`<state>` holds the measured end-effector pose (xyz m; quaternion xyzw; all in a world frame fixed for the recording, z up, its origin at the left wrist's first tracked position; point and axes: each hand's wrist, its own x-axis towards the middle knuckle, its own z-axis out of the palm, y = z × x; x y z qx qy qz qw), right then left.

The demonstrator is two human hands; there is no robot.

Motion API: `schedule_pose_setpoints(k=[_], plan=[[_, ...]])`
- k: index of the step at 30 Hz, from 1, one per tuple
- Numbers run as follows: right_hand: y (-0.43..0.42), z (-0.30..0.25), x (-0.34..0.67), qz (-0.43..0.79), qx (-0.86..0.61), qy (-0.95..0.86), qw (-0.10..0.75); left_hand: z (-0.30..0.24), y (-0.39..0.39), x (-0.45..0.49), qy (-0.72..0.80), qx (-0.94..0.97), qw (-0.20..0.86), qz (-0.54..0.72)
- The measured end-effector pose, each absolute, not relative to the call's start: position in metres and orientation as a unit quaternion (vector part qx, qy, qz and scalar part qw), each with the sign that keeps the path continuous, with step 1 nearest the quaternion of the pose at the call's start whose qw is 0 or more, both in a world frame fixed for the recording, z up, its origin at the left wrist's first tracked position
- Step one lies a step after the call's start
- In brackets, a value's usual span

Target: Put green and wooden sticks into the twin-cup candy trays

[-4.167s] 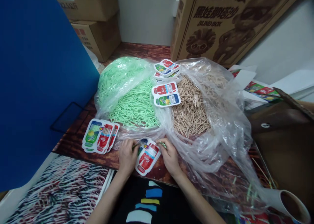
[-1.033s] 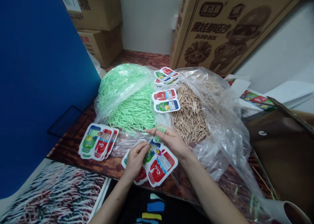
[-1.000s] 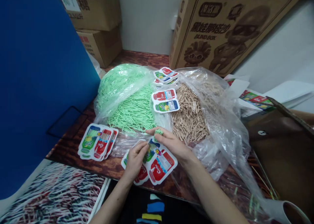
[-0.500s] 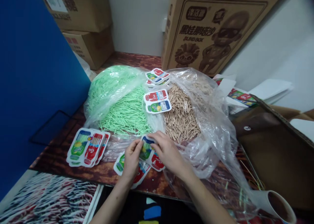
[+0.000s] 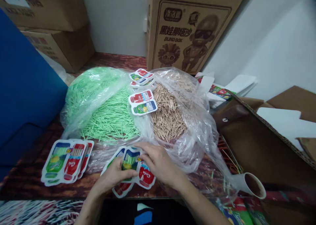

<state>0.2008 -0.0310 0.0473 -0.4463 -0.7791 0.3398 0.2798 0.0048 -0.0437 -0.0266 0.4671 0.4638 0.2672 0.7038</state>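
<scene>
Pretty cramped on our desk [image 5: 27, 177]: clear bags [image 5: 197, 129] of green sticks [image 5: 113, 123] and brown sticks [image 5: 168, 119] crowd right behind our hands, a stack [image 5: 56, 162] sits off left, and an open box [image 5: 259, 146] hems in the right. Our card [image 5: 144, 177] is near the front edge, partly over another card [image 5: 122, 188]. Left hand [image 5: 112, 177] pinches it, right hand [image 5: 160, 162] grips its far side. Blue end points away from us, bottle prints lengthwise roughly front to back.

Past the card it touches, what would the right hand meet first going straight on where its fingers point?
Beyond the card, the right hand would probably first meet the near edge of the clear plastic bag, then the green sticks; depth is uncertain.
</scene>
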Motion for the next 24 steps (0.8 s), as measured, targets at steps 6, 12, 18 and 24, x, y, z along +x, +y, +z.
schedule_pose_setpoints(k=[6,12,18,24], plan=[[-0.037,0.036,0.214,0.309,-0.519,-0.753,0.26,-0.019,-0.036,0.026,0.497,0.529,0.607,0.323],[-0.038,0.011,0.216,0.152,-0.547,-0.763,0.309,-0.021,-0.045,0.048,0.489,0.515,0.613,0.347],[-0.038,0.003,0.208,0.113,-0.532,-0.756,0.364,-0.025,-0.047,0.063,0.526,0.473,0.589,0.39],[-0.037,0.001,0.226,0.323,-0.528,-0.702,0.353,-0.019,-0.046,0.06,0.516,0.505,0.584,0.371]])
